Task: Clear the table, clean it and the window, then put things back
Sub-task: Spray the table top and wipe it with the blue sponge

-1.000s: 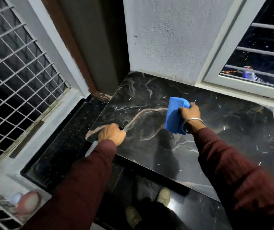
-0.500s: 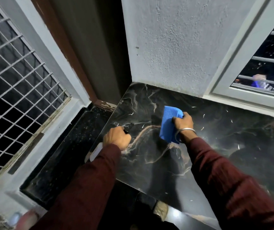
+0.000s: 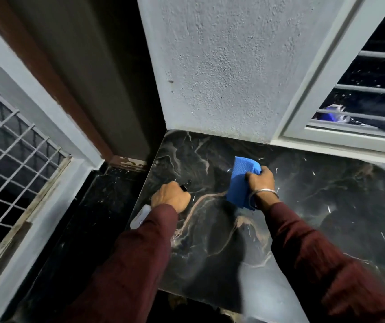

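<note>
The table (image 3: pixel 326 206) has a dark marble top with pale veins and stands in a corner below the white-framed window (image 3: pixel 361 101). My right hand (image 3: pixel 260 183) grips a folded blue cloth (image 3: pixel 240 180) just above or on the tabletop, toward its back left part; I cannot tell whether it touches. Near the table's left edge, my left hand (image 3: pixel 170 197) curls round a spray bottle (image 3: pixel 140 217). The bottle's white body shows below my wrist and its black nozzle pokes out past my knuckles.
A rough white wall (image 3: pixel 221 78) rises behind the table. To the left are a dark door gap (image 3: pixel 107 89), a black stone ledge (image 3: pixel 82 229) and a grilled window (image 3: pixel 12 171). The tabletop's front edge lies close to my body.
The view has tilted up and closer to the wall. Both hands keep their grips; my right hand with the cloth has shifted slightly toward the back of the table.
</note>
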Tool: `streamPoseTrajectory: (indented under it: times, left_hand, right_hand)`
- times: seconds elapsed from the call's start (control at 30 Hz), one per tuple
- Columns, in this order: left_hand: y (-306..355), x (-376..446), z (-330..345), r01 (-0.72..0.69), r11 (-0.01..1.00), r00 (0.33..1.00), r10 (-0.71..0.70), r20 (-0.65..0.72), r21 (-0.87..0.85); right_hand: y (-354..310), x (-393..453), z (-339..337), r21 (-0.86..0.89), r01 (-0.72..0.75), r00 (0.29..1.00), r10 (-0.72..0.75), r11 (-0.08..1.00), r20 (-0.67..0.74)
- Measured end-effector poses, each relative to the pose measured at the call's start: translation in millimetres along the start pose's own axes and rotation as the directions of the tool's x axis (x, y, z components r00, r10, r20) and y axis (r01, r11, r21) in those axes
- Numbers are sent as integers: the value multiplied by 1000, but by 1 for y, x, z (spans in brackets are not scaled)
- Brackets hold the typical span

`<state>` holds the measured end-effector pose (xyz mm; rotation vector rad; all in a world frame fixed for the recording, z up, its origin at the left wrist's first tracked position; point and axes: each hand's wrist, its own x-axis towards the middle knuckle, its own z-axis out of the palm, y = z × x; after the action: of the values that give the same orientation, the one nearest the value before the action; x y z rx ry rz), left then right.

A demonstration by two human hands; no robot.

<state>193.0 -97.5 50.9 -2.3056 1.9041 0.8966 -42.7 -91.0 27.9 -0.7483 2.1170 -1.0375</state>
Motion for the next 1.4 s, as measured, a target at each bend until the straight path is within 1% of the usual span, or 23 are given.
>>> streamPoseTrajectory:
  times: [0.1, 0.13, 0.2, 0.3, 0.4, 0.53, 0.67, 0.8, 0.93, 1.0, 1.1, 1.23, 1.4]
  left_hand:
    - [-7, 19, -9, 45, 988, 995, -58, -82, -148]
    - [-9, 26, -12, 57, 980, 993, -75, -90, -191]
    - [-10, 38, -17, 74, 967, 994, -92, -63, -245]
    - [-12, 49, -20, 68, 960, 996, -82, -40, -270]
    - [-9, 55, -20, 47, 957, 997, -63, -47, -285]
    - [4, 55, -17, 32, 947, 999, -41, -19, -319]
    - [20, 51, -10, -2, 948, 999, -14, -49, -320]
    - [52, 45, 10, -13, 958, 1000, 10, -12, -287]
    - [101, 19, 36, -77, 972, 997, 78, -4, -222]
    - [129, 6, 51, -111, 971, 992, 121, 36, -212]
    - [175, -13, 80, -106, 967, 986, 132, 101, -230]
    - [218, -34, 109, -147, 965, 983, 167, 76, -219]
    - [267, -53, 145, -222, 966, 956, 243, 167, -136]
  right_hand:
    - [-4, -3, 3, 10, -30, 998, 31, 999, -60]
    - [-5, -5, 5, 11, -32, 996, 32, 999, -83]
    - [-5, -9, 10, 33, -19, 993, 22, 999, -113]
    - [-3, -13, 20, 42, -23, 990, 28, 999, -141]
    - [-3, -16, 25, 55, -34, 989, 41, 998, -140]
    - [-2, -18, 21, 76, -23, 988, 35, 997, -150]
    - [5, -11, 10, 96, -32, 989, 45, 995, -143]
    - [22, 0, -15, 97, -38, 987, 53, 995, -153]
    - [45, 13, -54, 134, -71, 978, 96, 988, -186]
    - [60, 19, -74, 151, -94, 971, 124, 984, -204]
    - [81, 27, -116, 152, -133, 955, 167, 979, -244]
    - [107, 41, -160, 201, -150, 942, 202, 968, -269]
    - [137, 57, -207, 196, -179, 920, 235, 964, -315]
